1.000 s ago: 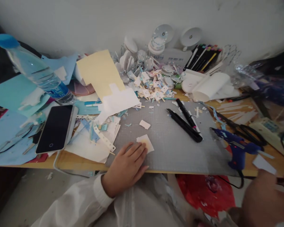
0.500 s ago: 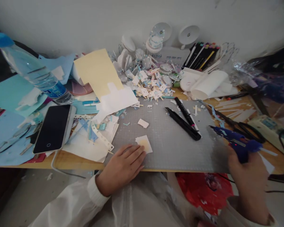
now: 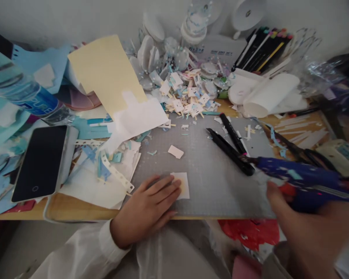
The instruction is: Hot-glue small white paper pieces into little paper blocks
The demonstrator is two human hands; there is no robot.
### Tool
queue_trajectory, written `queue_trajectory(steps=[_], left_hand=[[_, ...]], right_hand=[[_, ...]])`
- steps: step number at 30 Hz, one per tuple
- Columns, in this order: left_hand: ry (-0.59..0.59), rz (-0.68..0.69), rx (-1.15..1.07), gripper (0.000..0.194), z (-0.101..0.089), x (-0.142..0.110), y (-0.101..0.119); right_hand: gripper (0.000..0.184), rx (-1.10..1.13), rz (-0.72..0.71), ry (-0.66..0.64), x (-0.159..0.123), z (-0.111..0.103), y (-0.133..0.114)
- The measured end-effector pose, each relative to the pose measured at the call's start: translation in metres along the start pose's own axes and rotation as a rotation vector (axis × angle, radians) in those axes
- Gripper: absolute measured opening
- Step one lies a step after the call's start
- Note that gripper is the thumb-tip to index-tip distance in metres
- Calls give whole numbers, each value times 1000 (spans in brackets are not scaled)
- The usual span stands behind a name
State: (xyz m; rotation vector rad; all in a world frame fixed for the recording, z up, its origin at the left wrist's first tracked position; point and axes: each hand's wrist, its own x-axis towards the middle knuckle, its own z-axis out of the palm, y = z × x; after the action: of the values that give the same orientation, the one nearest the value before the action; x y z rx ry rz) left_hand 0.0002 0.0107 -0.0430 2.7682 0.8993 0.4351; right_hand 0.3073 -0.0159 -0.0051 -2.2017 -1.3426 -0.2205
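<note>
- My L hand (image 3: 149,205) lies flat on the mat, fingers straight & nearly together, tips on the white card (image 3: 184,185), near edge of the grey mat (image 3: 221,193).
- My R hand (image 3: 317,228) is wrapped round the blue glue gun (image 3: 302,172), thumb near the red trigger; blur, so can't tell if it's squeezed.
- Gun's nozzle points L, well apart from the card, by the butt of the black knife (image 3: 231,153); can't tell if touching.
- Done, AFAICT: card cut to a square & held down, gun in hand. Pile of small paper faces (image 3: 192,95) at the back looks finished.
- Left, I'd judge: no glue visible on the card, only a yellowish patch, cause unclear. Small blank pc (image 3: 175,151) lies loose just beyond the card, nothing drawn on its visible side, nothing attached.
</note>
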Motion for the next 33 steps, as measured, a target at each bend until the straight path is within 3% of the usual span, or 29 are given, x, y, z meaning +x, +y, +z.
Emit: queue_trajectory(steps=[5, 11, 33], left_hand=[[101, -35, 35, 33, 3, -1, 3], [154, -66, 70, 29, 5, -2, 4], [147, -93, 35, 31, 6, -5, 4]], right_hand=[[32, -9, -266, -307, -4, 22, -36], [26, 32, -600, -362, -5, 40, -49], [24, -89, -717, -417, -6, 44, -56]])
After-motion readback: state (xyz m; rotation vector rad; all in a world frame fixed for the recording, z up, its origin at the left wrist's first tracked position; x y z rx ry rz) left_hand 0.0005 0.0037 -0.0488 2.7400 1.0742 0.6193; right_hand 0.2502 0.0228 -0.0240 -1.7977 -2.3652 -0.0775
